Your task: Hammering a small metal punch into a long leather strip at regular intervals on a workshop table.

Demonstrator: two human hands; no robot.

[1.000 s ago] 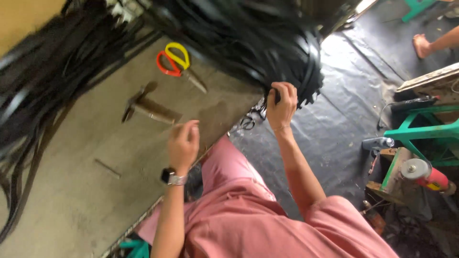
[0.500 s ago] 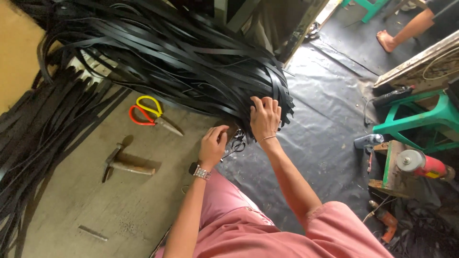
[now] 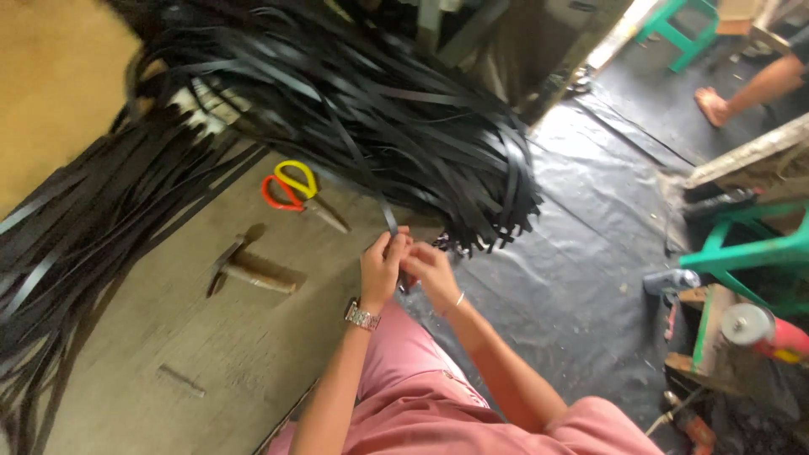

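Observation:
A big heap of long black straps lies across the wooden workbench and hangs over its edge. My left hand, with a wristwatch, and my right hand, with a thin bangle, meet at the bench edge. Both pinch one black strap that runs up from my fingers into the heap. My pink-trousered knee is just below the hands.
Scissors with red and yellow handles and a hammer lie on the bench left of my hands. More black straps trail at far left. Black plastic sheeting covers the floor. Green stools and another person's foot are at right.
My right hand has come down off the hanging strap ends and joined my left hand at the bench edge. Both now grip a single strap. The view has shifted slightly.

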